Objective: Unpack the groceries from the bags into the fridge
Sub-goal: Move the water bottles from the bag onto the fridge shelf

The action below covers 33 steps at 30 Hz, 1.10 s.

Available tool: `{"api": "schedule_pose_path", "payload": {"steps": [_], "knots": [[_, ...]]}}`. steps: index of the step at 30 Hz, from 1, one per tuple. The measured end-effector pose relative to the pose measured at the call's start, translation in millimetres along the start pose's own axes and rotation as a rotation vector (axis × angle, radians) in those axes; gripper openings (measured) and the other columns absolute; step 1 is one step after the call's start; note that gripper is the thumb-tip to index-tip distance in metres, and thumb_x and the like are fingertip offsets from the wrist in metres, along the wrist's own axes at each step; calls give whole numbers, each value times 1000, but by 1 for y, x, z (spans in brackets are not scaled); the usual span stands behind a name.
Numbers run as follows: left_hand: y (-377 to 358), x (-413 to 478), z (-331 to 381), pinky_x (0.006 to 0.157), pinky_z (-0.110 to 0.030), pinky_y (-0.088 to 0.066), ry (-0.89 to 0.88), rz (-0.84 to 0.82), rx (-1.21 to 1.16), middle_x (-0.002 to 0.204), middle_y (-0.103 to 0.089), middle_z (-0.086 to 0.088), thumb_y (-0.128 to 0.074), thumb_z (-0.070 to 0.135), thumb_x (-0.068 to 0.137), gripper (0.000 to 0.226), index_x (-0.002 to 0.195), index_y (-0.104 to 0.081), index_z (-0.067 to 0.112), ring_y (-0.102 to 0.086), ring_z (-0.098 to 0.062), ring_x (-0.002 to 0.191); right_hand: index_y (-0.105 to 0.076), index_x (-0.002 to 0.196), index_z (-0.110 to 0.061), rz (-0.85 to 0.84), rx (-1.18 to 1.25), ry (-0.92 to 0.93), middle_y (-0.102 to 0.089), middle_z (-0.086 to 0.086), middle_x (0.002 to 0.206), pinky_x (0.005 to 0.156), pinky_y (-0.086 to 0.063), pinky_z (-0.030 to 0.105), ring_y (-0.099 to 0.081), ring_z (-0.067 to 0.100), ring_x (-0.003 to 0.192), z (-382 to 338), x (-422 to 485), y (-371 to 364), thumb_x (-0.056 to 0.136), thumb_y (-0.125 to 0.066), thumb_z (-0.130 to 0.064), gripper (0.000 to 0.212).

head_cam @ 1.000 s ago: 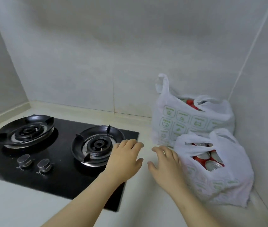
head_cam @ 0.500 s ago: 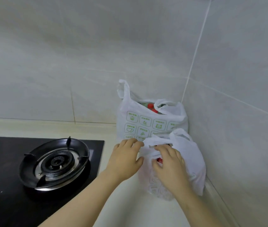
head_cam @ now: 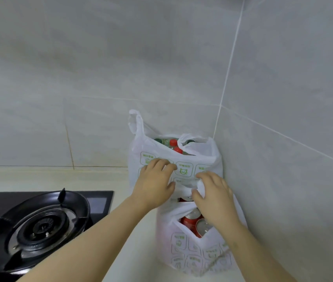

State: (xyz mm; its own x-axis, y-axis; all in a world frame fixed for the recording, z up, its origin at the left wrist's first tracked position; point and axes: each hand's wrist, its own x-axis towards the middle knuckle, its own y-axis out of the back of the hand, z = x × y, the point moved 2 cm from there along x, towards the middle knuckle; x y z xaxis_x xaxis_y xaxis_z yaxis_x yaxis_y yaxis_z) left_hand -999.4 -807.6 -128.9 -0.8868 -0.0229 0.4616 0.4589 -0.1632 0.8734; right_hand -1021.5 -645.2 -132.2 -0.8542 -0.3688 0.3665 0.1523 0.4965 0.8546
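Two grey tiled walls (head_cam: 100, 68) meet in a corner, and a pale countertop (head_cam: 49, 180) runs along below them. On the left of it a black glass hob (head_cam: 98, 202) is set in, with a round burner (head_cam: 41, 228) under its pan support, well apart from the bags. In the corner stands the rear bag (head_cam: 183, 169), white with green printed squares, one handle upright against the wall. The front bag (head_cam: 192, 251), of the same kind, stands just before it, touching it and covering its lower part. The left hand (head_cam: 153, 190) lies with bent fingers on the rear bag's printed face, its thumb at the front bag's handle; whether it grips cannot be told. The right hand (head_cam: 214, 200) pinches that bunched handle between thumb and fingers, and its wrist covers part of the bag's mouth. Red cans (head_cam: 190, 220) show in the front bag, red bottle caps (head_cam: 173, 142) in the rear one.
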Motion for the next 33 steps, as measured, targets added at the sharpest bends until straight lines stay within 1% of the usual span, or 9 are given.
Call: {"api": "schedule_pose_path", "payload": {"steps": [7,11,13,15,19,22,27,30,33], "knots": [[-5,54,-36,101,-53,-40,-94,58,158,125,-58,-12,-73,26,73,49,119,-60,14,-44,-38,128,-24,145,-30,-42,-160,37,-16,-5,155,114,-9,32,-8,16,144,16,69,-1,96,-39,-40,53],[-14,77,-53,116,-43,4,-7,15,212,149,-33,1,-22,55,92,58,141,-36,26,-7,-23,146,-23,145,-34,-84,-191,5,-23,-11,153,114,-8,35,-9,15,144,26,101,-16,96,-34,-46,51],[-19,83,-58,114,-43,11,33,19,229,147,-36,5,3,61,78,81,139,-38,28,-5,-20,146,-29,142,-35,-56,-194,-25,-34,-13,147,112,-11,36,-19,13,141,32,107,-21,96,-34,-47,48],[-25,86,-62,112,-44,14,81,33,243,145,-40,4,9,60,74,88,139,-39,25,-9,-19,146,-34,140,-34,-35,-175,-67,-44,-11,140,112,-14,38,-30,13,135,38,107,-25,96,-34,-47,46],[-32,84,-64,112,-50,9,158,120,221,128,-59,-6,-8,59,83,77,133,-48,16,-37,-24,136,-32,141,-32,1,-85,-135,-49,-6,136,108,-24,42,-46,19,124,50,101,-30,95,-40,-43,48],[-38,80,-64,109,-60,-11,151,140,256,109,-68,-7,-24,55,86,64,122,-58,14,-56,-26,119,-29,142,-32,31,-32,-141,-45,-7,140,107,-27,42,-47,18,124,52,98,-31,94,-44,-40,51],[-40,65,-70,99,-67,-25,185,129,300,98,-71,-4,-33,50,83,54,108,-65,15,-66,-24,104,-26,143,-31,30,-10,-104,-43,-6,142,106,-27,38,-47,18,124,49,100,-34,95,-41,-43,52],[-41,54,-78,102,-67,-23,277,95,263,110,-67,-2,-36,50,87,52,115,-61,14,-67,-21,96,-23,145,-30,5,9,-80,-43,-4,141,106,-29,37,-47,20,123,46,100,-37,95,-41,-41,54],[-43,48,-87,110,-60,-11,363,85,204,132,-50,0,-44,47,92,53,136,-42,18,-63,-23,103,-17,147,-32,-40,29,-65,-43,-2,139,104,-30,35,-47,21,123,44,101,-40,95,-44,-36,59]]}}
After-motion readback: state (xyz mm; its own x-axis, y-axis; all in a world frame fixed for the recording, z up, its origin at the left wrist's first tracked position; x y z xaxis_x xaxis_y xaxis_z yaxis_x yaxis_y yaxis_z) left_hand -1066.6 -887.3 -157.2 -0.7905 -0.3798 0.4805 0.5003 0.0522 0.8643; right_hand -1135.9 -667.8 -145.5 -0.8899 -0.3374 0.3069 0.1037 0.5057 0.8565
